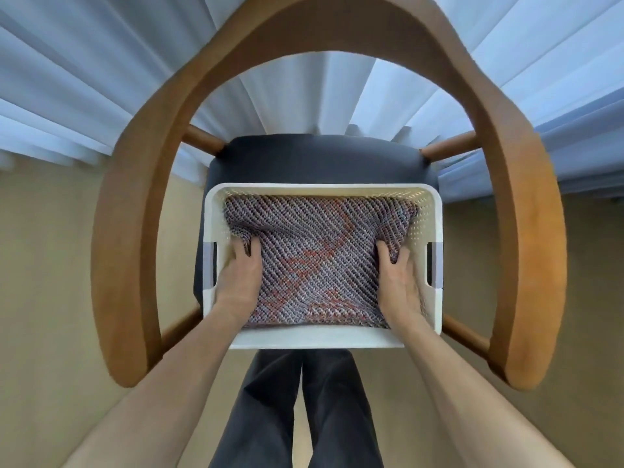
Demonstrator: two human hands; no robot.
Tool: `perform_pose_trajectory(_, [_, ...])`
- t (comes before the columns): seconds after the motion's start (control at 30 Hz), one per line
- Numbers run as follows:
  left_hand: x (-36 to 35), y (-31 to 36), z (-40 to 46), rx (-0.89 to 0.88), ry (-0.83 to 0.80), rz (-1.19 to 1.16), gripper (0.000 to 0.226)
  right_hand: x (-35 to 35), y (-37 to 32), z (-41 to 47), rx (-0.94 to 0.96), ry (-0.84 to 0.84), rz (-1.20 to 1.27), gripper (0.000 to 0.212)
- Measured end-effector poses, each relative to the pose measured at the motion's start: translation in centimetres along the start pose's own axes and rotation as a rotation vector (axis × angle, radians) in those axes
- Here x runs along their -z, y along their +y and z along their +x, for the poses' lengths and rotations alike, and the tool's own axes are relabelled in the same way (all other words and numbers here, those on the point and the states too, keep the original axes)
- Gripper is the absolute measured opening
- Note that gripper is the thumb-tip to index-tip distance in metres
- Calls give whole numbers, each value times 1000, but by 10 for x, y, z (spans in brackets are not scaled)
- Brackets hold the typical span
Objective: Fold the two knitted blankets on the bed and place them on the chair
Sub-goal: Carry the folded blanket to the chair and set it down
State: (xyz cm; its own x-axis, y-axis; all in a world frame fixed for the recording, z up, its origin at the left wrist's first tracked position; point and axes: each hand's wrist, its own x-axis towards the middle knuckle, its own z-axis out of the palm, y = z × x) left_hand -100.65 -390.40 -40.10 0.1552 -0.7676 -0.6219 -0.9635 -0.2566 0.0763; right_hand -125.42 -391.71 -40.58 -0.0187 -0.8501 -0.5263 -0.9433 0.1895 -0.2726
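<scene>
A folded knitted blanket (317, 261), grey-purple with red patches, lies inside a white perforated basket (324, 341). The basket stands on the dark seat (317, 160) of a wooden chair (131, 231) with a curved armrest rail. My left hand (239, 275) is at the blanket's left edge, fingers tucked down between the blanket and the basket wall. My right hand (396, 275) does the same at the right edge, fingertips curled into the fabric. Only one blanket surface shows; anything beneath it is hidden.
Pale pleated curtains (101, 79) hang behind the chair. Beige floor (44, 265) lies on both sides. My legs in dark trousers (304, 417) stand right in front of the seat. The armrest rail curves around both sides of the basket.
</scene>
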Motion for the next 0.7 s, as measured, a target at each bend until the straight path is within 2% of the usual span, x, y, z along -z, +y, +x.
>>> perform_pose_trajectory(0.1, [1,4,-11,-3,25,18,73,-1,-1,-7,22,32,-76,74])
perform_pose_trajectory(0.2, [6,5,-29,-128,89,177,79,11,-2,-25,158,120,-257,64])
perform_pose_trajectory(0.3, [5,-1,-42,-273,-114,257,80,17,5,-42,334,35,-426,55])
perform_pose_trajectory(0.37, [2,-5,-41,-243,-237,279,90,18,8,-45,323,-65,-435,66])
perform_pose_trajectory(0.43, [-1,-5,-34,-208,-288,322,98,18,12,-37,279,-120,-419,78])
perform_pose_trajectory(0.53, [-9,-5,-25,-181,-331,396,100,8,18,-21,189,-222,-495,85])
perform_pose_trajectory(0.7, [-30,-1,-19,-140,-256,455,92,-23,24,-6,179,-228,-664,70])
